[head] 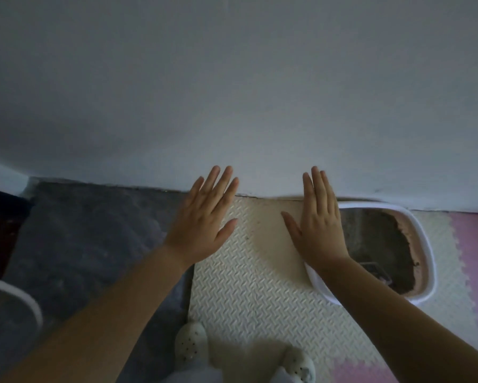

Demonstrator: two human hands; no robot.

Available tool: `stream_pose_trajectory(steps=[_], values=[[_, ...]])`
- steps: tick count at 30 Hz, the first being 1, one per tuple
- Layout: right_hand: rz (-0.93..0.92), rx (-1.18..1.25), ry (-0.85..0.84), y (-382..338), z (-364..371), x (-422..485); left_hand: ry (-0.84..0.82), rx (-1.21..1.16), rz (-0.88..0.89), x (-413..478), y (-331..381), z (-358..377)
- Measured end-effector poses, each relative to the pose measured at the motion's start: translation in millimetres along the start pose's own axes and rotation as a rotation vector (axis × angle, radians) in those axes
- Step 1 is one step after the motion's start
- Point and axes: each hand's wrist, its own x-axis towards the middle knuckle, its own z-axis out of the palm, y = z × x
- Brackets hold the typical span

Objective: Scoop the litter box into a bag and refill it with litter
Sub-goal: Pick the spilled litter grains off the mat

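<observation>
A white litter box (425, 244) stands on the floor against the wall at the right, holding grey-brown litter (381, 239). A grey scoop (375, 270) lies in the litter near the box's front. My right hand (317, 225) hovers flat with straight fingers over the box's left edge, hiding part of the rim. My left hand (204, 219) is held out flat to the left, above the cream mat, holding nothing.
A cream textured foam mat (248, 286) covers the floor in front; pink mat tiles (475, 244) lie at the right. A grey rug (88, 233) lies to the left. A white curved object (25, 299) shows at the left edge. My slippered feet (190, 341) stand below.
</observation>
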Motion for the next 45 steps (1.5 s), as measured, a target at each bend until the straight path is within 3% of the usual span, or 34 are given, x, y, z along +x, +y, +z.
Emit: stream_pose_trajectory(steps=[7, 14, 21, 25, 32, 34, 36, 39, 41, 43, 45], values=[[-0.019, -0.039, -0.134, 65, 233, -27, -0.112, 0.006, -0.022, -72, -17, 249], [0.025, -0.143, -0.286, 109, 407, -53, -0.292, 0.075, 0.280, -109, -53, 432], [0.189, -0.049, -0.362, 104, 474, -99, -0.333, -0.080, -0.036, -128, -48, 503], [0.230, -0.020, -0.400, 102, 484, -105, -0.357, -0.091, -0.078, -137, -49, 521], [0.263, 0.068, -0.313, 101, 491, -106, -0.287, -0.129, -0.085, -140, -48, 526], [0.304, 0.164, -0.173, 98, 494, -100, -0.234, -0.307, -0.138, -137, -45, 517], [0.327, 0.233, -0.022, 95, 497, -93, -0.150, -0.677, -0.307, -128, -40, 499], [0.307, 0.305, 0.022, 88, 501, -79, 0.048, -1.474, -0.821, -103, -35, 475], [0.284, 0.345, 0.038, 80, 507, -69, 0.006, -2.015, -1.068, -91, -46, 476], [0.316, 0.370, 0.072, 71, 514, -62, -0.033, -2.396, -1.135, -91, -58, 483], [0.417, 0.403, 0.123, 61, 519, -56, -0.037, -2.586, -1.124, -94, -65, 492]])
